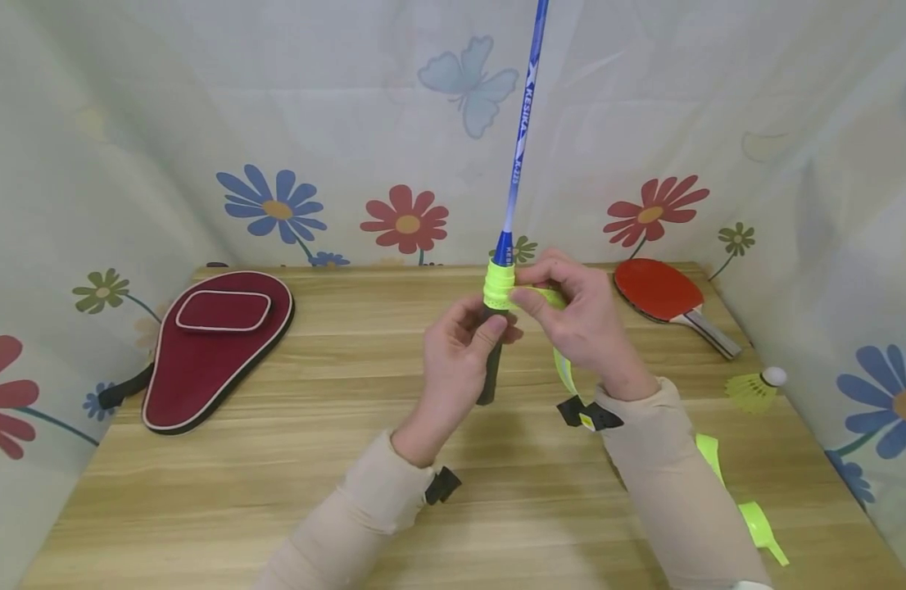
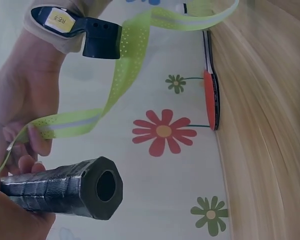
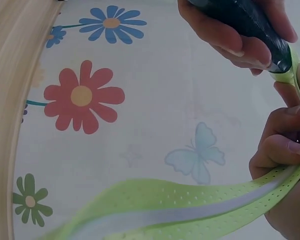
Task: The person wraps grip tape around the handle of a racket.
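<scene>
Fluorescent yellow-green grip tape, dotted with tiny perforations and striped in pale grey, stands out against the black handle of my badminton racket, its blue shaft lettered in white and paling toward a blue cone. My sleeves are plain beige, the wrist straps black. The tabletop shows tan wood grain; a maroon case carries white piping and a black edge, a table-tennis bat is red-faced, and a shuttlecock pairs yellow with a white tip. Red, blue and green flowers with yellowish centres and a pale blue butterfly pattern the whitish backdrop.
</scene>
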`<state>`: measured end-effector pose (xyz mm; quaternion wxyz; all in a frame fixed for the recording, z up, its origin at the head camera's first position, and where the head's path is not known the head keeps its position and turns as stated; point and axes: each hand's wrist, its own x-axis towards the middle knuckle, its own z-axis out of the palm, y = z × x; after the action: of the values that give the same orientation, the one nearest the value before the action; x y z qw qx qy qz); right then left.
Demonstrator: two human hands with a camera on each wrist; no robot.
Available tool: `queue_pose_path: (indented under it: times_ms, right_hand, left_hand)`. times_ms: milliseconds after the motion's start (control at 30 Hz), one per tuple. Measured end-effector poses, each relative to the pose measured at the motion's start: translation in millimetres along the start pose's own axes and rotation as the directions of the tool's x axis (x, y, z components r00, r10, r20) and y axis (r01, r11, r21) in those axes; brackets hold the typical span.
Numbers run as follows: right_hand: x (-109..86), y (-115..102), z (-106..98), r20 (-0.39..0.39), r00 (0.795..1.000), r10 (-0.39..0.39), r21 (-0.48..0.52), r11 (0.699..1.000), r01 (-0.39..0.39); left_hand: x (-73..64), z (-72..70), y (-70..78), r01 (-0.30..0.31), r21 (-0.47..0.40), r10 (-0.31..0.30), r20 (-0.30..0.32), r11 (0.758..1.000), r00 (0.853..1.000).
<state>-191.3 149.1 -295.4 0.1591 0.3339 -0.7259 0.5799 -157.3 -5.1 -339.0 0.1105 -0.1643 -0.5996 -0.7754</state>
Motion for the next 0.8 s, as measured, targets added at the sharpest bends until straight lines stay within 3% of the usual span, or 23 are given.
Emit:
queue_pose_path:
  times_ms: [300, 533, 667, 800]
  right_hand:
    - [0.9, 0, 0, -0.002, 1.0, -0.016, -0.006, 1.0, 0.016]
    - [2.0, -19, 7, 0.012, 1.0, -0.028, 0.006, 1.0, 0.028]
    - [1.1, -10, 8, 0.027, 0.999, -0.033, 0.013, 0.999, 0.033]
    - [-0.1, 2, 7, 0.039, 0.998, -0.041, 0.021, 0.999, 0.04]
  left_hand:
    - [-2.2, 1.8, 4.5, 0.016, 0.027, -0.016, -0.004, 1.0, 1.0]
    - [-5.0, 1.5, 4.1, 0.083, -0.14, -0.083, 0.007, 0.987, 0.997]
    - [-4.4, 1.3, 4.0, 0.096, -0.213, -0.094, 0.019, 0.972, 0.995]
    - [-2.6, 1.6, 4.3, 0.104, -0.223, -0.103, 0.015, 0.969, 0.995]
